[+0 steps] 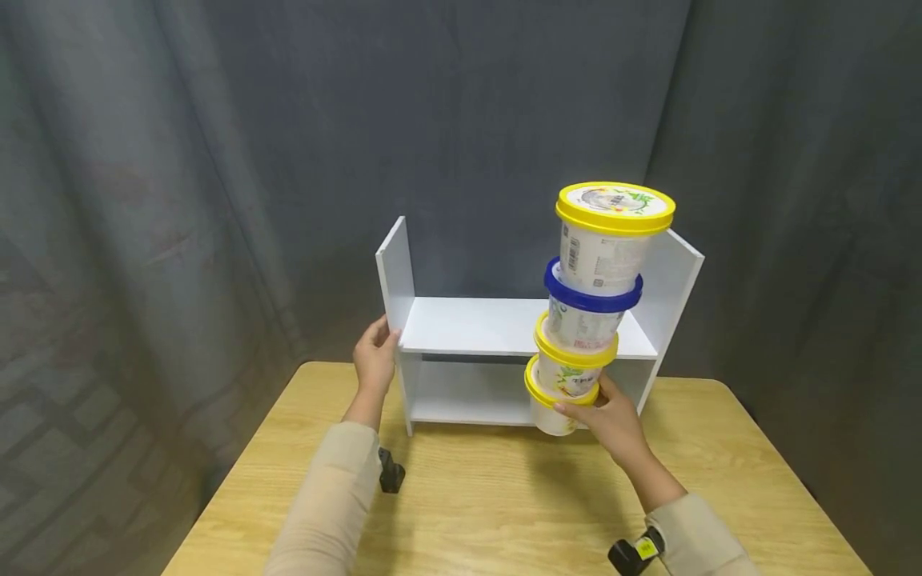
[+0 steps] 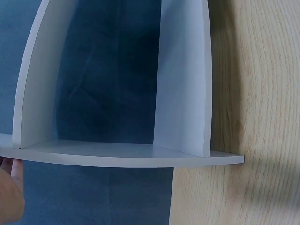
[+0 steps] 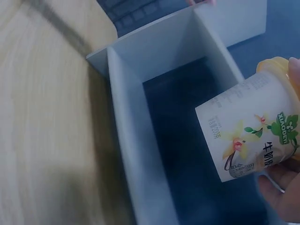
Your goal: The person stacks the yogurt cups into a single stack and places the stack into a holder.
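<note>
My right hand (image 1: 608, 420) grips the lowest tub (image 1: 552, 418) of a stack of lidded ice-cream tubs, its thumb at the front near the yellow lid. On it stand another yellow-lidded tub (image 1: 572, 376), a blue-lidded tub (image 1: 585, 324) and, on top, a larger yellow-lidded tub (image 1: 605, 260). The stack leans right in the head view and overlaps the shelf's right half. In the right wrist view the lowest tub (image 3: 248, 126) shows flower and leaf print. My left hand (image 1: 376, 360) touches the outer left side of the white two-tier shelf (image 1: 461, 328) with its fingertips.
The shelf stands on a light wooden table (image 1: 461, 496), with raised side panels above its upper board. Grey curtains (image 1: 461, 120) hang behind and at both sides. Black wrist devices (image 1: 390, 470) show beside both sleeves.
</note>
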`<action>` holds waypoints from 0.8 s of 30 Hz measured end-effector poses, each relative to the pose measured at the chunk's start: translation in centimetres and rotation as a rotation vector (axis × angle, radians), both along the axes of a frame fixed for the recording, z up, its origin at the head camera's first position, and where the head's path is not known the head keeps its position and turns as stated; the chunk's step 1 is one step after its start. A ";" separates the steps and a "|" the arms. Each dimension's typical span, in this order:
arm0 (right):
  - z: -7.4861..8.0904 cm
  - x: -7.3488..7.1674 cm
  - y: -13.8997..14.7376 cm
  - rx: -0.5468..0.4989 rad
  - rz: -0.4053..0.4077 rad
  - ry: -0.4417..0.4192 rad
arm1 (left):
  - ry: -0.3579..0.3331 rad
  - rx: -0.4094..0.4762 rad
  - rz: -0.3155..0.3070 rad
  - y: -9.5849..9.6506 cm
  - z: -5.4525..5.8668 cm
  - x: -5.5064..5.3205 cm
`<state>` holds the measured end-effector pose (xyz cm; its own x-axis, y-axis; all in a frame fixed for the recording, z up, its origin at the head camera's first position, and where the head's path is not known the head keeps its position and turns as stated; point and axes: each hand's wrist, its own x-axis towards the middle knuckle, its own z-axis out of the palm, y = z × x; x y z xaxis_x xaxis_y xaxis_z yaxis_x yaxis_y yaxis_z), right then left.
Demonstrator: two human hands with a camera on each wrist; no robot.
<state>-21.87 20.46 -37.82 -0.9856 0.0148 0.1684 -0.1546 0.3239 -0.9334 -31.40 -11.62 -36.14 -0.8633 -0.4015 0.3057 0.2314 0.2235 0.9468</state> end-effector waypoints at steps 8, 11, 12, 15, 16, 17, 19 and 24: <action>2.1 -1.3 -0.8 0.021 0.029 0.013 | 0.016 0.002 -0.003 0.0 -0.1 -0.3; 3.2 -1.5 -1.2 0.014 0.029 -0.005 | 0.018 0.003 -0.004 -0.1 -0.1 -0.4; 3.5 -1.6 -1.3 0.001 0.033 -0.006 | 0.015 0.002 -0.003 0.0 -0.1 -0.5; 4.3 -1.8 -1.5 -0.033 0.047 -0.003 | 0.006 -0.004 0.001 0.0 -0.1 -0.4; 4.6 -1.8 -1.5 -0.045 0.055 0.003 | 0.003 -0.007 0.004 0.0 -0.1 -0.5; 4.8 -1.9 -1.5 -0.049 0.058 0.011 | 0.000 -0.008 0.004 0.1 -0.1 -0.5; 5.3 -2.0 -1.5 -0.051 0.060 0.019 | -0.001 -0.008 0.007 0.1 -0.1 -0.4; 6.3 -2.4 -1.5 -0.053 0.076 0.014 | 0.013 -0.009 0.005 0.1 0.0 -0.6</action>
<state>-24.32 18.95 -31.55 -0.9819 -0.0502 0.1828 -0.1896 0.2606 -0.9466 -31.96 -11.49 -36.14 -0.8572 -0.4029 0.3207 0.2425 0.2336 0.9416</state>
